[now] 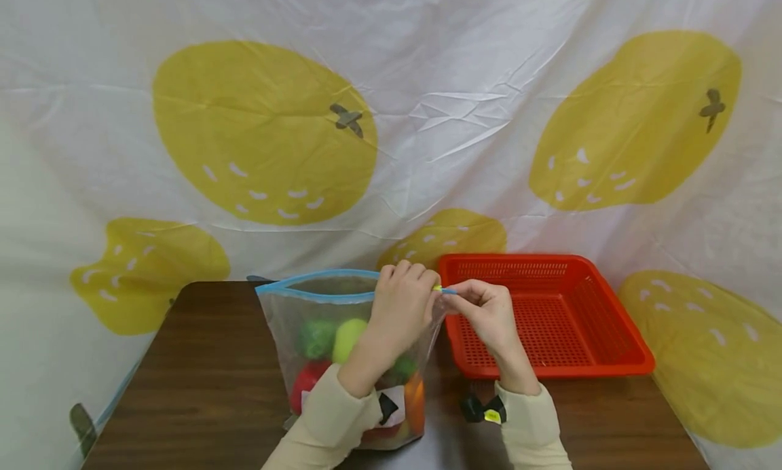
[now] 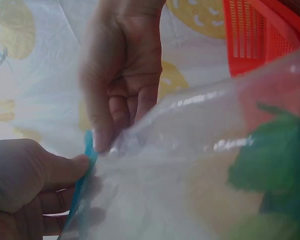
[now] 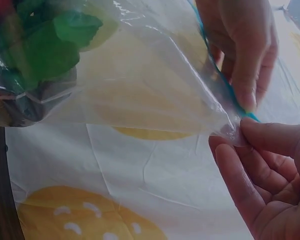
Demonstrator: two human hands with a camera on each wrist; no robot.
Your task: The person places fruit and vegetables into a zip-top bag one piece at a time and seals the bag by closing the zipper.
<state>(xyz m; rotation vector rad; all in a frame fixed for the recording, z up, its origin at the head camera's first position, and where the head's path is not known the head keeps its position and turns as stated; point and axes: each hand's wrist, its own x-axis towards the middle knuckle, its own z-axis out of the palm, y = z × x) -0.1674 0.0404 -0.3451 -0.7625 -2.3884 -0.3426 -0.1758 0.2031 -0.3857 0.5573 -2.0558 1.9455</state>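
Note:
A clear zip bag (image 1: 277, 327) with a blue zip strip (image 1: 324, 298) stands on the table; its mouth gapes at the left part. Through the plastic show a green leafy-looking item (image 1: 318, 339), a yellow-green round one (image 1: 348, 339), a red one (image 1: 307, 382) and an orange one (image 1: 414, 402). My left hand (image 1: 403, 307) pinches the zip strip near its right end, where a small yellow piece (image 1: 436, 288) shows by the fingertips. Just right of it, my right hand (image 1: 489, 317) pinches the bag's corner (image 3: 230, 131) between thumb and fingers.
A red perforated plastic basket (image 1: 611, 320) sits at the right back of the brown wooden table (image 1: 201, 388), behind my right hand. A white cloth (image 1: 427, 117) printed with yellow fruit hangs behind the table.

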